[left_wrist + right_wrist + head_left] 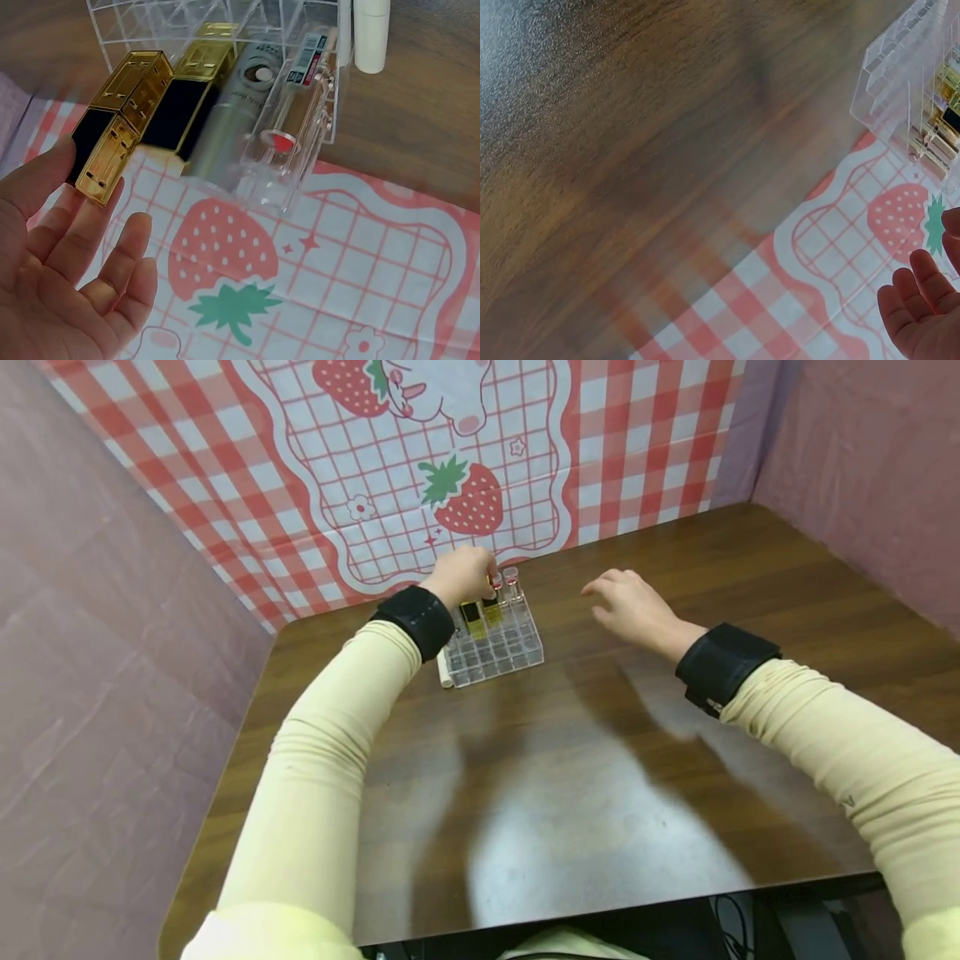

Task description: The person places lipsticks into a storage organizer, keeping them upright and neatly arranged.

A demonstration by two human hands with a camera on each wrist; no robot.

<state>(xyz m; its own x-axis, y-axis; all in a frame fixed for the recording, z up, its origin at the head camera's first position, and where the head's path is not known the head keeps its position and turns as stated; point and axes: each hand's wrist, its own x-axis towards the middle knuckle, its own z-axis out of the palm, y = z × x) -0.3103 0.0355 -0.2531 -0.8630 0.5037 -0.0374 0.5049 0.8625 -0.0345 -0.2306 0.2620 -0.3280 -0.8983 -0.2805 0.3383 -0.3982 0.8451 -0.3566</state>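
My left hand [463, 575] is over the back rows of a clear lipstick organizer [498, 658]. In the left wrist view its thumb and a finger pinch a gold-and-black lipstick [120, 124], tilted at the organizer's edge. A second gold-and-black lipstick [180, 112] stands in the adjacent slot. Beside that are a silvery tube [234, 120] and a clear-capped lipstick [283, 135] with a red spot. My right hand [636, 608] hovers to the right of the organizer, fingers loosely bent, holding nothing.
A white tube [444, 670] lies along the organizer's left side on the brown wooden table [555, 810]. Behind the table hangs a red-and-white checked cloth [622, 452] with strawberries. Pink sheeting [862, 468] closes off the sides.
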